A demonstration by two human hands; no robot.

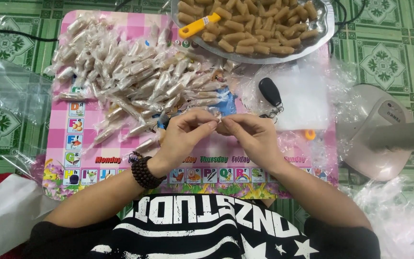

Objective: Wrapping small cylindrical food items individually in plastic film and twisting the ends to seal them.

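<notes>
Pinching together, the left hand (185,132) and right hand (250,134) gripped one wrapped candy (219,120) above the pink mat (135,29).

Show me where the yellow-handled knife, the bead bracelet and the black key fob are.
yellow-handled knife (198,26): head view, on its handle.
bead bracelet (144,172): head view, on the beads.
black key fob (270,91): head view, on its body.

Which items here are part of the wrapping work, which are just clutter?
In use:
- left hand and right hand, pinching one wrapped candy between them
- pile of wrapped candies
- metal tray of unwrapped candies
- yellow-handled tool on the tray
- pink mat

Lying about:
- black key fob
- fan base
- loose plastic bags
</notes>
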